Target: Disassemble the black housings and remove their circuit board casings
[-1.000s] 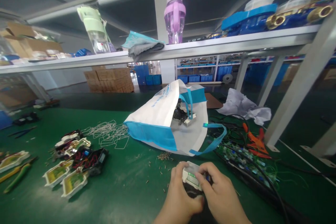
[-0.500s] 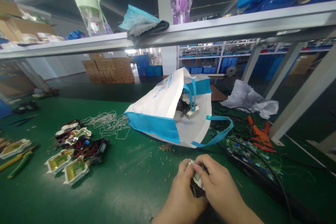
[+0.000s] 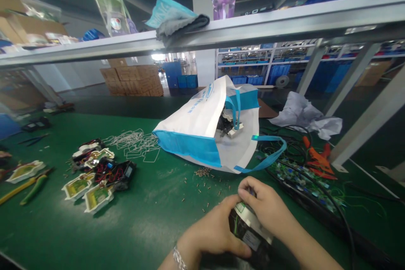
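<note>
I see my 2 hands low in the middle of the view, both closed around 1 small black and metal unit (image 3: 251, 230) held just above the green table (image 3: 152, 228). My left hand (image 3: 213, 234) wraps the unit from the left, fingers curled over its top and the thumb pressed along its lower edge; a bracelet (image 3: 179, 258) sits at that wrist. My right hand (image 3: 268, 209) clamps it from the right and above, fingers bent tight, fingertips (image 3: 245, 194) pinching at the unit's upper end where a bit of green shows. A white label shows on the unit's side between the 2 hands. I cannot tell whether the unit rests on the table or is lifted clear. Just beyond my hands lies a white and blue bag (image 3: 215, 135) on its side, mouth open toward the right with parts inside. Small loose pins (image 3: 202, 173) are scattered between bag and hands. To the right runs a tangle of wires and boards (image 3: 300, 177); to the left sit several opened white casings (image 3: 95, 177), well apart from my hands.
</note>
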`<state>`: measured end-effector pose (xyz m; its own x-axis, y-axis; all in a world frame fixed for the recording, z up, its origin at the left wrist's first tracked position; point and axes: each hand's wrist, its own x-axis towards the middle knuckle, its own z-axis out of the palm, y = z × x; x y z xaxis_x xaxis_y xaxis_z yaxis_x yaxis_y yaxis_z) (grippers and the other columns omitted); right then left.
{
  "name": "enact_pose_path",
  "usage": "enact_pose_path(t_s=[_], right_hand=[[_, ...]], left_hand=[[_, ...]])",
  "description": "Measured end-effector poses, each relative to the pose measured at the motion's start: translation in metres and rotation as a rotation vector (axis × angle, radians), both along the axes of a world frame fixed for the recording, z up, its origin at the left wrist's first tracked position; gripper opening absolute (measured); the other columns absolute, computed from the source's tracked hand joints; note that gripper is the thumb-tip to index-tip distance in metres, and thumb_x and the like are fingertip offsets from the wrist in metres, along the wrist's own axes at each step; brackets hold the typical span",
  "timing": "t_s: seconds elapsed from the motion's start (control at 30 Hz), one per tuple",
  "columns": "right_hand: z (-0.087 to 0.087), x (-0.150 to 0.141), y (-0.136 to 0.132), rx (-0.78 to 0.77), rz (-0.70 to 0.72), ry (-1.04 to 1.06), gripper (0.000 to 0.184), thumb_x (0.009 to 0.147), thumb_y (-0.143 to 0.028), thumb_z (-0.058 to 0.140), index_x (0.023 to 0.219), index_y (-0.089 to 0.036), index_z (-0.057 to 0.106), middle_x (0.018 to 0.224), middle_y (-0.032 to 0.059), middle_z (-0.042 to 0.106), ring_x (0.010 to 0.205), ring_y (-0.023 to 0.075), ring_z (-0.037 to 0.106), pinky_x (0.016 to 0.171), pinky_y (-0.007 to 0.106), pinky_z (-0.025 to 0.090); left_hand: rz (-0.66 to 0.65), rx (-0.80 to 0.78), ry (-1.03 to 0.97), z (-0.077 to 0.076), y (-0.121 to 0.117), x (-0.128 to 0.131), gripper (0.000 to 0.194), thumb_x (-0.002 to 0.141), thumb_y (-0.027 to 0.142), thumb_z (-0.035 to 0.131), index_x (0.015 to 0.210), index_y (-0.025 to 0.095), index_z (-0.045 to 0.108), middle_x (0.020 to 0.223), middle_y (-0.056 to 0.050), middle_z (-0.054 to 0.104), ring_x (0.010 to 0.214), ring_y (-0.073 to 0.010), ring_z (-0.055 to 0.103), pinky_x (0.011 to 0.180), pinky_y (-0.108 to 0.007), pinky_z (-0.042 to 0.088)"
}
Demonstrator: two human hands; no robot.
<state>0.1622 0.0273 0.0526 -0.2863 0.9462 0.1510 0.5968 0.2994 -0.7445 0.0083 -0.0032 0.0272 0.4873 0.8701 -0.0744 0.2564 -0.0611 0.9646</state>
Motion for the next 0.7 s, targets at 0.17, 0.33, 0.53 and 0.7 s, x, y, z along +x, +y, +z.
enact_pose_path(t_s=[0.17, 0.33, 0.53, 0.7], right_hand=[[-0.006, -0.001, 0.005, 0.012, -0.010, -0.011, 0.019, 0.078, -0.033, 0.038, 0.070, -0.020, 0.049, 0.064, -0.0013, 0.054, 0.063, 0.0162, 0.050, 0.058, 0.027, 0.034], [-0.011, 0.002, 0.007, 0.044, -0.042, 0.012, 0.021, 0.078, -0.034, 0.035, 0.070, -0.020, 0.047, 0.066, 0.0001, 0.054, 0.064, 0.0171, 0.050, 0.060, 0.028, 0.034], [-0.017, 0.001, 0.008, 0.050, -0.048, 0.074, 0.021, 0.078, -0.034, 0.038, 0.071, -0.019, 0.050, 0.067, 0.0007, 0.055, 0.065, 0.0173, 0.051, 0.061, 0.028, 0.034], [-0.017, -0.001, 0.007, 0.078, -0.106, 0.198, 0.025, 0.077, -0.039, 0.040, 0.075, -0.018, 0.053, 0.069, 0.0012, 0.055, 0.064, 0.0161, 0.051, 0.061, 0.026, 0.037]], left_hand=[[-0.205, 0.069, -0.020, -0.001, 0.005, -0.011, 0.112, 0.046, 0.020, 0.078, 0.138, 0.018, 0.014, 0.134, -0.010, 0.036, 0.119, -0.0278, 0.037, 0.101, -0.038, 0.027], [0.090, 0.207, 0.221, 0.002, -0.003, -0.006, 0.086, 0.049, 0.019, 0.077, 0.127, 0.022, 0.039, 0.130, -0.008, 0.040, 0.116, -0.0272, 0.038, 0.099, -0.037, 0.029], [0.308, 0.181, 0.291, -0.003, -0.004, 0.000, 0.040, 0.052, 0.023, 0.075, 0.089, 0.020, 0.059, 0.087, 0.000, 0.058, 0.080, -0.0178, 0.051, 0.072, -0.026, 0.039], [0.428, -0.017, 0.020, -0.021, 0.003, 0.015, 0.041, 0.051, 0.024, 0.074, 0.081, 0.017, 0.049, 0.069, 0.004, 0.051, 0.065, -0.0121, 0.045, 0.057, -0.021, 0.035]])
